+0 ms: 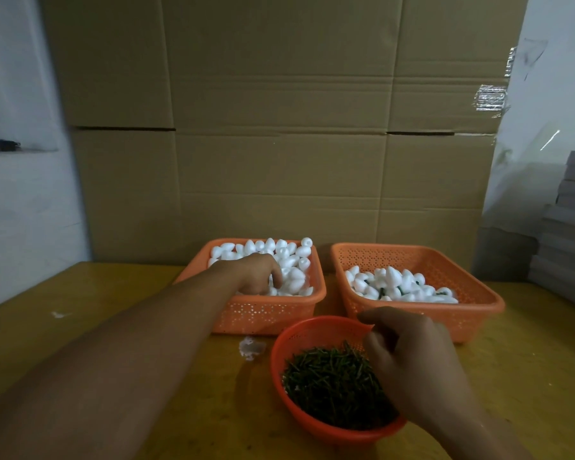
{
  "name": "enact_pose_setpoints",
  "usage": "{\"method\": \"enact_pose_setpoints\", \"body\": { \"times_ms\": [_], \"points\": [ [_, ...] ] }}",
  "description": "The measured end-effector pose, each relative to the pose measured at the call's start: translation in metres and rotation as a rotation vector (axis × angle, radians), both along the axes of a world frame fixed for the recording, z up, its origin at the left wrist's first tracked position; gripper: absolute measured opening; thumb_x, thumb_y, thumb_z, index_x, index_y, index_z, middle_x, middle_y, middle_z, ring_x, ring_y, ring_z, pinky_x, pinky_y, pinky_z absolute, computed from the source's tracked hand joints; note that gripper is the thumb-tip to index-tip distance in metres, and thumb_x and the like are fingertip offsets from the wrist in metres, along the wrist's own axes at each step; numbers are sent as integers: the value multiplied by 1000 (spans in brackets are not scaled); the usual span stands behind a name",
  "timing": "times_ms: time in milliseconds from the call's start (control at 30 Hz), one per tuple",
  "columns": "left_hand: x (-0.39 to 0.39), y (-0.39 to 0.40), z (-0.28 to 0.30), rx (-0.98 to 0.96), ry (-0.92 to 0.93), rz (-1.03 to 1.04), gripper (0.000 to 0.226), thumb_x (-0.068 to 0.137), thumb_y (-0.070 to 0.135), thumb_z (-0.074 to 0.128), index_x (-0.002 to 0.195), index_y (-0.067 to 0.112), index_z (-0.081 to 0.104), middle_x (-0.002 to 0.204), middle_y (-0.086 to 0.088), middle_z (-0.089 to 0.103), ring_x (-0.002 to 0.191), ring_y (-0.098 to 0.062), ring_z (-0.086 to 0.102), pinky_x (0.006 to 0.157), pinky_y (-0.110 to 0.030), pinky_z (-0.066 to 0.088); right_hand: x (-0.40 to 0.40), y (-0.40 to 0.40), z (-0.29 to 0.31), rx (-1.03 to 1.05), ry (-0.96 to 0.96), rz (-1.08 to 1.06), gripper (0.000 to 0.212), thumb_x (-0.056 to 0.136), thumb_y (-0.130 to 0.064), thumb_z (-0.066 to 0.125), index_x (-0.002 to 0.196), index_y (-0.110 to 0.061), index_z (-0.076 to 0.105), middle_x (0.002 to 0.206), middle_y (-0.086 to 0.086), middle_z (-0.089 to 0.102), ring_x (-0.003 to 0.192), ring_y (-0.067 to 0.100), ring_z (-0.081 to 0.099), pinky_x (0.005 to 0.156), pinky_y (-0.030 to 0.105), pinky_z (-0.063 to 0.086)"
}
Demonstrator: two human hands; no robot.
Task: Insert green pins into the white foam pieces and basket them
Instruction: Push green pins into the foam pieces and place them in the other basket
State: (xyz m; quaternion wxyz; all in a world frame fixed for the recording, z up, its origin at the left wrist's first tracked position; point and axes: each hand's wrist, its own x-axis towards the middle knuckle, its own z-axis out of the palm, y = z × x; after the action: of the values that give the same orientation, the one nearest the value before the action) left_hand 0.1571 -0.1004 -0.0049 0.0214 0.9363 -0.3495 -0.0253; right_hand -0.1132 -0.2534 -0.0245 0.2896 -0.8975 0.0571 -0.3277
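The left hand [254, 272] reached into the left orange basket [263, 315], its fingers curled down among the plain white foam pieces [291, 257] heaped there; whether it had hold of one could not be told, the fingertips being buried. The right hand [409, 356] hung over the round orange bowl [312, 330] nearest the person, fingers bent toward the mass of green pins [332, 383] inside; any pin pinched between them was hidden from view. The right orange basket [458, 313], just beside the left one, held foam pieces with green pins fitted [399, 285], lying low across its floor. All three containers stood on a yellow table [97, 293]. A small white scrap [251, 348] lay near the bowl. Flattened cardboard [279, 127] stood behind.
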Motion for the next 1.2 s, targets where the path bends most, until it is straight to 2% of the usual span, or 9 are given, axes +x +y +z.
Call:
{"method": "enact_pose_setpoints", "body": {
  "times_ms": [100,233,333,467,533,733,1000,1100,1200],
  "points": [
    [0,-2,-1,0,-9,-1,18,89,31,69,98,46,66,136,1,53,124,-23,48,107,-50,38,0,1,0,-2,12,5,28,85,-13,62,106,-26,77,59,-9,68,48,4,60,47,21,42],
    [4,-2,-3,-30,-160,-14,13,95,47,57,98,38,67,131,10,49,123,-20,44,103,-52,35,-1,1,0,16,17,4,28,86,-14,63,107,-26,76,62,-11,69,50,0,60,50,13,36],
    [3,2,-3,-207,-147,-29,13,97,47,52,96,39,61,124,11,57,117,-17,51,102,-49,39,-1,-1,1,25,25,3,28,86,-15,62,108,-26,76,61,-10,69,50,1,60,50,14,36],
    [-12,10,3,-547,-33,-98,5,96,36,62,93,33,61,92,12,68,87,-9,67,85,-42,53,-2,0,2,15,15,0,28,85,-14,63,106,-26,77,63,-13,69,51,-1,60,52,14,37],
    [-26,14,8,-709,37,-132,7,94,26,66,97,30,63,95,10,70,84,-9,69,83,-44,57,-2,1,3,8,8,0,28,84,-13,64,105,-25,77,64,-13,70,51,-1,60,52,13,38],
    [-91,28,25,-1005,82,-297,22,95,22,66,113,35,67,103,17,71,93,-2,70,81,-20,55,-5,5,4,3,19,-4,26,84,-13,64,102,-26,77,62,-8,70,52,4,62,53,20,45],
    [-161,36,9,-1282,256,-357,26,93,1,66,106,23,68,111,7,71,103,-14,70,84,-26,56,-5,8,5,-20,33,2,28,86,-12,62,107,-25,76,60,-7,69,48,6,61,52,27,50],
    [-176,41,-1,-1354,344,-373,26,93,0,64,111,19,67,114,3,72,103,-23,70,87,-40,59,-5,7,4,-43,46,6,30,87,-13,61,111,-27,74,62,-8,69,48,7,61,54,32,54],
    [-185,44,-8,-1418,424,-399,22,93,6,63,111,16,67,116,-4,72,106,-25,71,88,-32,58,-4,5,3,-85,43,5,29,88,-14,65,112,-27,74,68,-13,70,54,4,63,54,24,53]
  ]
}}
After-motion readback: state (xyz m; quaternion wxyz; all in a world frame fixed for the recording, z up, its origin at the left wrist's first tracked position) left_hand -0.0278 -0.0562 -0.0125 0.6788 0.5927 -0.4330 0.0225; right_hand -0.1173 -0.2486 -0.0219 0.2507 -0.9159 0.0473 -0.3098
